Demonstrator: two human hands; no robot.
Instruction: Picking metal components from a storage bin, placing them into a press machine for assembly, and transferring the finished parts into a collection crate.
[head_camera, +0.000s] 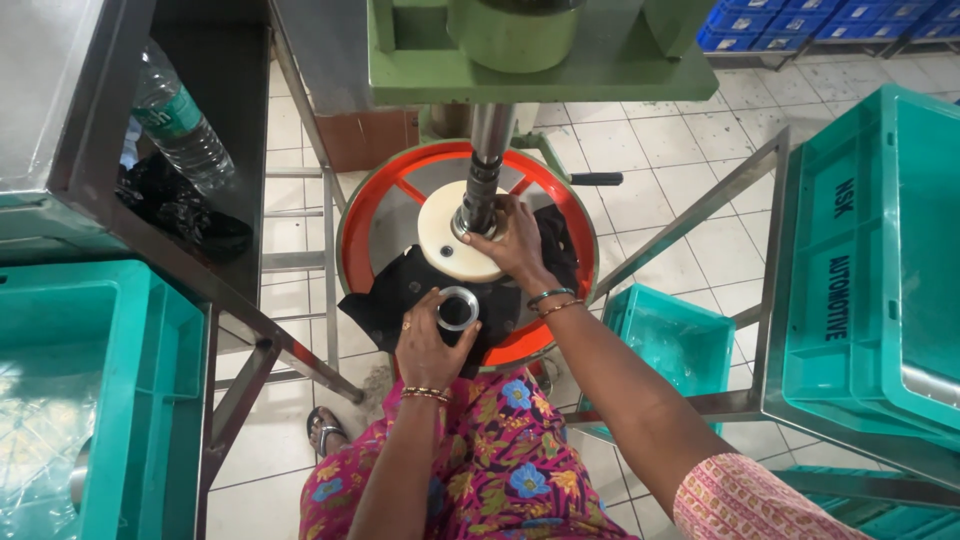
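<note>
White floor tiles (650, 150) run under a green press (540, 60) whose steel shaft (485, 170) comes down onto a round, orange-rimmed worktop (370, 215); that worktop is the landmark for what follows. Nearest the camera, on its near edge, the left hand (425, 345) rests on a black cloth (390, 295), and its grip is closed around a metal ring (458, 308), fingers curled about the ring's outer wall while the opening faces up. Just beyond the ring, at the centre of the worktop, the right hand (515, 240) lies on a cream plastic disc (450, 235) at the foot of the shaft; its fingers press against the shaft's lower end, but whether that grip closes on anything I cannot tell. Left of the worktop a teal crate (150, 400) stands, and above it a clear water bottle (180, 125) lies on a shelf. Right of the worktop a larger teal crate (870, 260) sits on a metal frame, with blue crates (800, 20) farthest off.
</note>
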